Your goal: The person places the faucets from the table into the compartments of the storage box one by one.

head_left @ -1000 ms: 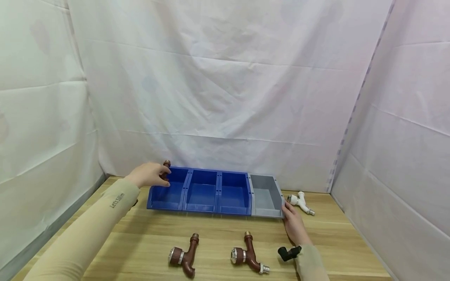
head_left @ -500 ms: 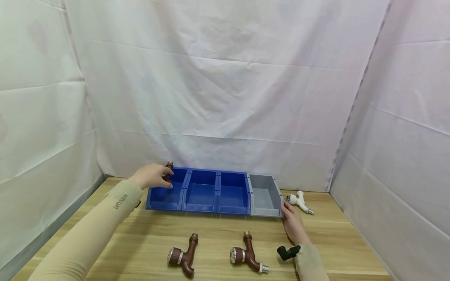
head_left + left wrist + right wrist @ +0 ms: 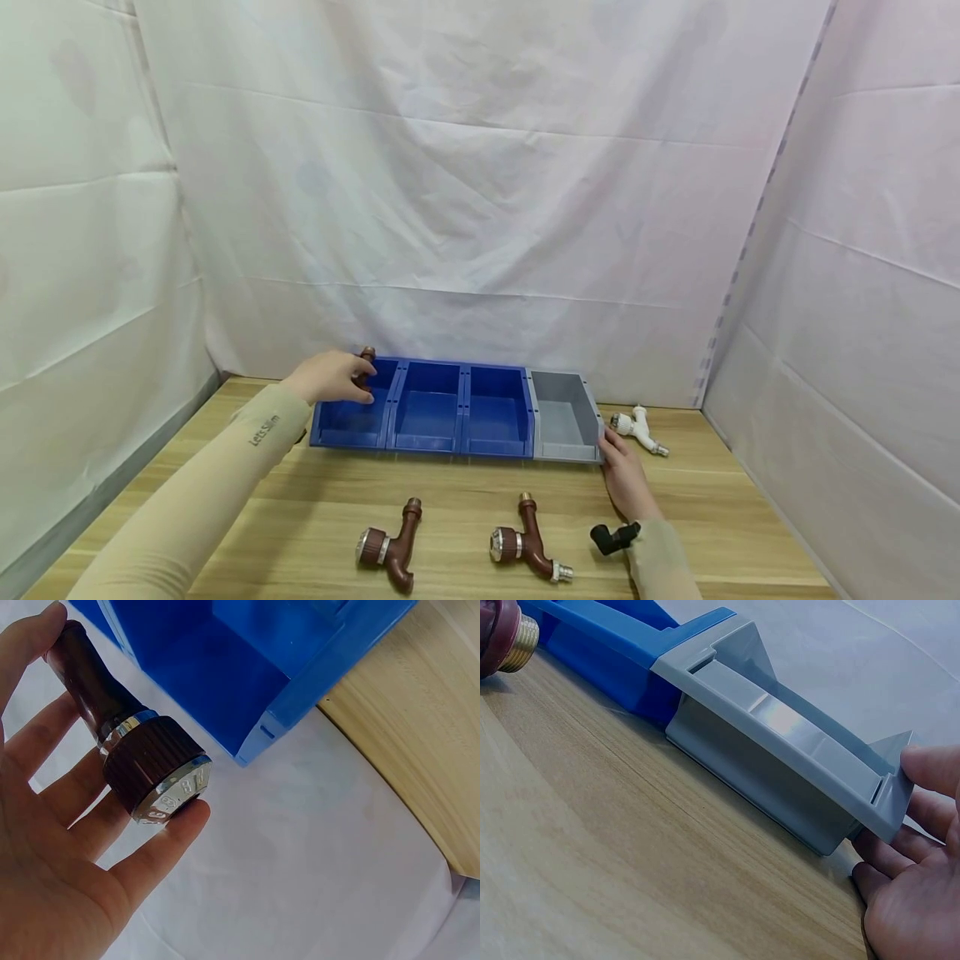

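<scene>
My left hand [image 3: 330, 379] holds a brown tap [image 3: 368, 353] over the leftmost blue bin [image 3: 348, 438]. Up close in the left wrist view, the tap's ribbed knob [image 3: 154, 761] with its silver end cap lies across the fingers, the thumb at the far end of its body. My right hand [image 3: 628, 482] grips the front right corner of the grey bin [image 3: 567, 453], thumb on the side wall and fingers curled below it in the right wrist view. Three blue bins and this grey one stand joined in a row.
Two more brown taps, a left one [image 3: 401, 550] and one with a metal nozzle [image 3: 534, 546], lie on the wooden table [image 3: 450, 483] in front. A white tap [image 3: 640, 429] lies right of the grey bin. White cloth [image 3: 480, 208] hangs close behind the bins.
My left hand has shifted slightly to the right with the brown tap, further over the leftmost blue bin. The right hand keeps its grip on the grey bin.
</scene>
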Demonstrator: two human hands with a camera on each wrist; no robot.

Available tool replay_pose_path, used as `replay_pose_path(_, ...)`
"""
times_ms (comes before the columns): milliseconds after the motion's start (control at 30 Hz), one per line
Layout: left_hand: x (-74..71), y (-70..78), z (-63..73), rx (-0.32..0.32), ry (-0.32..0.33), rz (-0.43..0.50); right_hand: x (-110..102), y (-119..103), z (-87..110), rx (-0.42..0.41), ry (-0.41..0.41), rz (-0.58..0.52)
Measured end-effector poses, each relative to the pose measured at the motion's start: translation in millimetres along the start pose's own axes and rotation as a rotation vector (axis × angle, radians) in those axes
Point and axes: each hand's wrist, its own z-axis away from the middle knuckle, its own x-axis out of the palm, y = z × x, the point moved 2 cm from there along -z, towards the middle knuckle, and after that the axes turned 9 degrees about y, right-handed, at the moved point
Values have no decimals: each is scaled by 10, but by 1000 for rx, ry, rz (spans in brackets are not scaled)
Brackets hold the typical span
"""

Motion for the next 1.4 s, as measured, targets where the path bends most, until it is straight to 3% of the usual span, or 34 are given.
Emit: replay_pose_path(1400,130,19,23,1,-26,31,-3,16,62,-8,2,3)
